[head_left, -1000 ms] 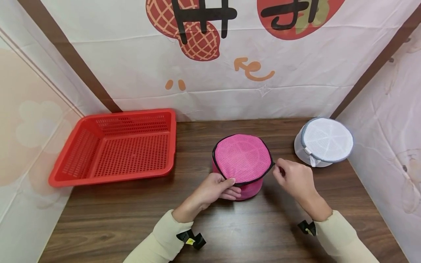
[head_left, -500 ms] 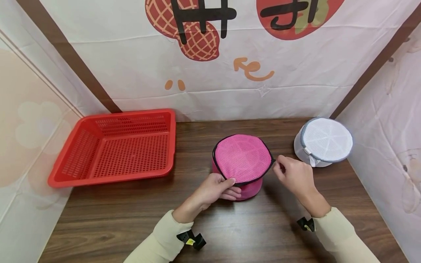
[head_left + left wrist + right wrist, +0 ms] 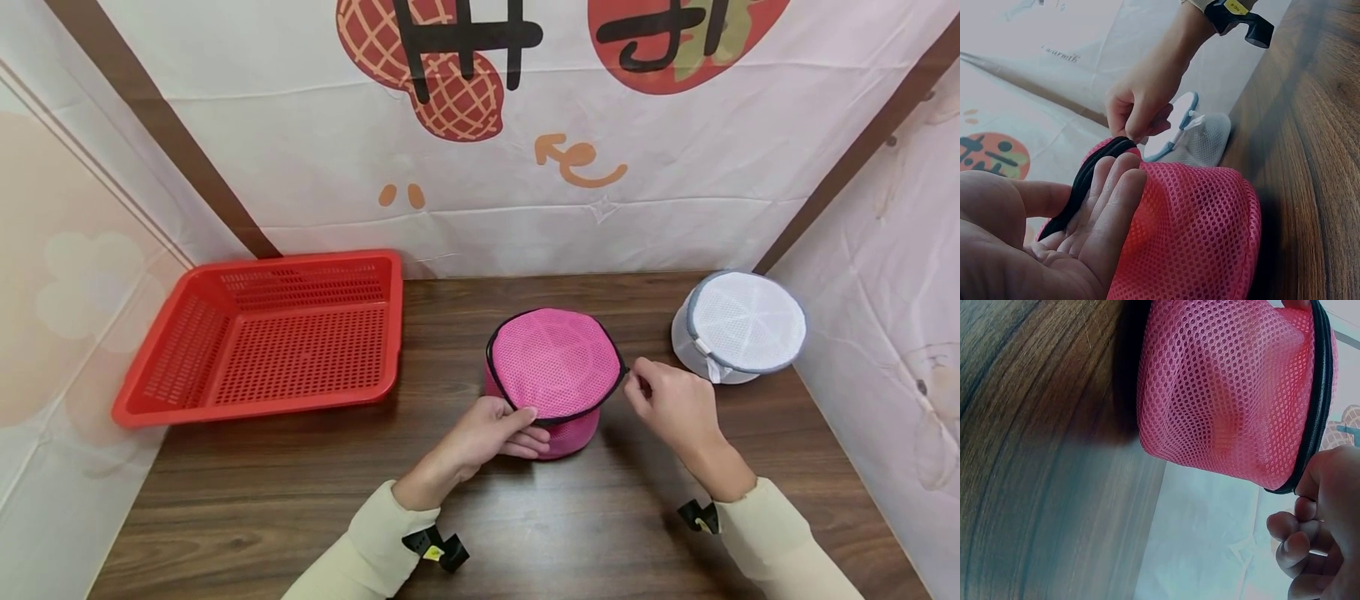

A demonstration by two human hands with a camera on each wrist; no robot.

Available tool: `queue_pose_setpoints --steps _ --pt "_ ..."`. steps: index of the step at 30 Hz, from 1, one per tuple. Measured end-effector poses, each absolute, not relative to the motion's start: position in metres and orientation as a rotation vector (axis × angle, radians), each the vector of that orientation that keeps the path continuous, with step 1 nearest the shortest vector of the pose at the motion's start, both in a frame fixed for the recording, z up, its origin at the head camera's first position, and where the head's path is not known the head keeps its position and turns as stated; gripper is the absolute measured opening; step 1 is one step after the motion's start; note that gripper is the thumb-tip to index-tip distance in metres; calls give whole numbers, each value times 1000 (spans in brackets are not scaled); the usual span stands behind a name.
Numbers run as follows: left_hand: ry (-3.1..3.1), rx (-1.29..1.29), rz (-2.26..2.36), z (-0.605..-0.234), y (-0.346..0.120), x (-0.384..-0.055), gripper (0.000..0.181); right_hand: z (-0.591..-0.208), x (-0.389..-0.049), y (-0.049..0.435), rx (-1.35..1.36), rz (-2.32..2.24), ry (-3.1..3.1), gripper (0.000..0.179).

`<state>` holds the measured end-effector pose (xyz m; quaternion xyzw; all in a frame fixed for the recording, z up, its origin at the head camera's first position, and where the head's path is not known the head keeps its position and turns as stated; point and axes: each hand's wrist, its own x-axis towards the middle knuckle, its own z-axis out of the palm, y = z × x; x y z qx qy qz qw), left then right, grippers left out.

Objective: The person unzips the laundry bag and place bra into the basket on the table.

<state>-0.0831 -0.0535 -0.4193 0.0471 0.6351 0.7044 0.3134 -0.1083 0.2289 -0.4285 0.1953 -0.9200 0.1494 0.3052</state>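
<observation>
A round pink mesh laundry bag with a black zipper around its top stands on the table, its lid lying over it. My left hand grips the front rim, thumb on top and fingers underneath against the mesh side. In the left wrist view, the black band runs between that thumb and the fingers. At the right edge of the rim, my right hand pinches the zipper's end between thumb and curled forefinger. The pull itself is hidden by the fingertips. Inside the bag, a faint orange patch shows through the mesh.
An unfilled red plastic basket stands at the back left. At the back right is a white mesh laundry bag with a grey rim and a small white tab. Printed cloth walls enclose the brown wooden table on three sides.
My right hand has shifted slightly toward the back, with the zipper's corner following it. The left hand keeps its grip on the front rim; the basket and white bag stay put.
</observation>
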Motion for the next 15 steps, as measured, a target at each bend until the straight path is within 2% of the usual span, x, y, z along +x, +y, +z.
queue_pose_setpoints --steps 15 --pt "1659 102 1896 -420 -55 -86 33 -429 -104 230 507 428 -2514 28"
